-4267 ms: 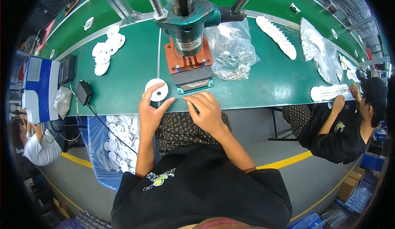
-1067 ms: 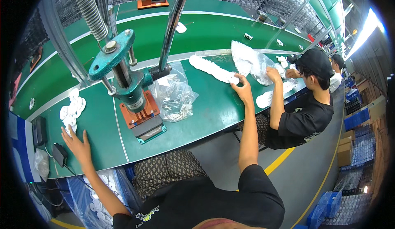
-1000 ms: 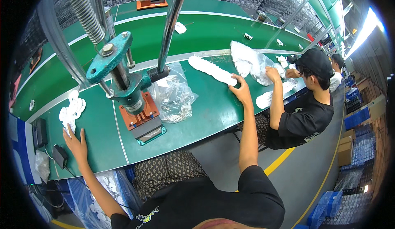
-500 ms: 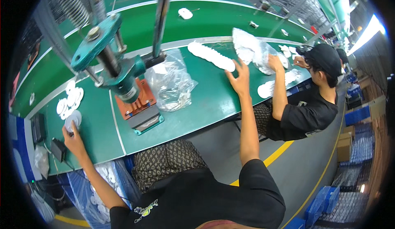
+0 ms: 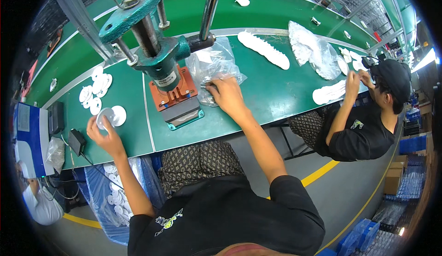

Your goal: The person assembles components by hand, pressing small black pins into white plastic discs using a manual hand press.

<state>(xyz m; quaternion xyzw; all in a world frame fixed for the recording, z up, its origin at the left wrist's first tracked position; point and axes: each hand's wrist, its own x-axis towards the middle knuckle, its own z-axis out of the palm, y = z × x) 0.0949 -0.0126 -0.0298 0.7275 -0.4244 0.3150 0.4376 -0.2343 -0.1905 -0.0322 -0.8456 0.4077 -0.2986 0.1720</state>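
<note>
At the left of the bench, my left hand (image 5: 107, 135) pinches a white plastic disc (image 5: 107, 117) by its edge. A second white disc (image 5: 119, 116) lies against it on the green top. My right hand (image 5: 229, 98) reaches over a clear plastic bag (image 5: 215, 63) holding thin, pale pieces. Its fingers are drawn together at the bag's near part; what they pinch there is too small to make out. Between my hands stands a green hand press (image 5: 161, 67) with an orange base plate (image 5: 182, 90) and a grey block (image 5: 181, 111) in front.
Several white discs (image 5: 96, 88) lie at the far left. A long row of stacked white parts (image 5: 262, 50) and a filled plastic bag (image 5: 313, 51) lie right. A co-worker (image 5: 363, 113) sits there. Below the bench, a blue-lined bin (image 5: 103, 210) holds white discs. Behind runs a green conveyor (image 5: 276, 12).
My right hand has left the end of the stacked row and come left and nearer, onto the clear bag. My left hand still holds a disc. The whole view has shifted.
</note>
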